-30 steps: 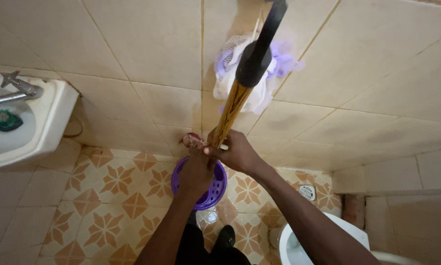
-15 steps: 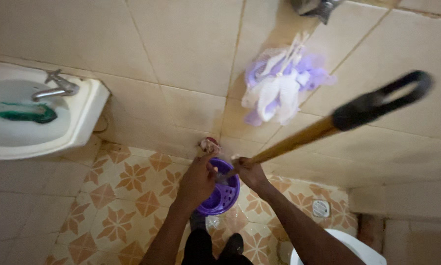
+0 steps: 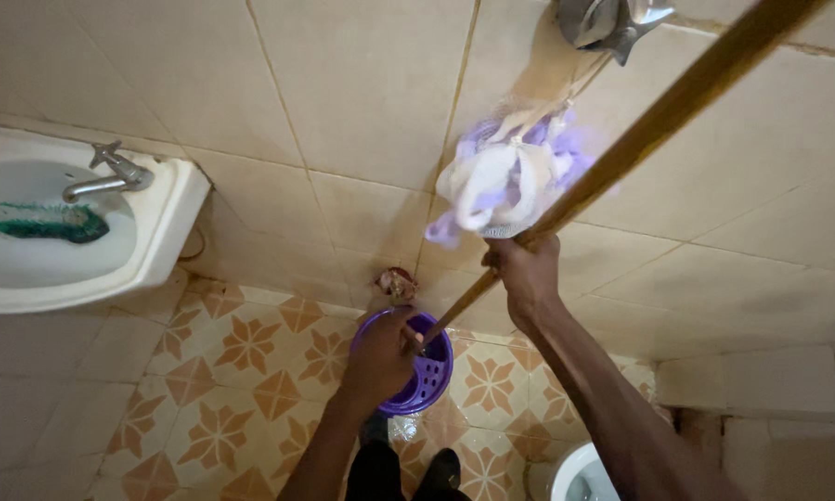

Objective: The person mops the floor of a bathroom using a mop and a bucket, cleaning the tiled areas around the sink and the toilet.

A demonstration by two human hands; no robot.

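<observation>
While the long wooden mop handle (image 3: 621, 153) slanted up across the tiled wall, the right hand (image 3: 526, 271) was clenched around its middle, and the left hand (image 3: 380, 357) gripped its lower end over the round purple plastic wringer bucket (image 3: 427, 371) on the patterned floor; the mop head, probably inside, was hidden.

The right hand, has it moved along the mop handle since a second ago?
Yes. The right hand has slid up the mop handle, away from the purple bucket, and now sits level with the mesh sponge on the wall.
</observation>
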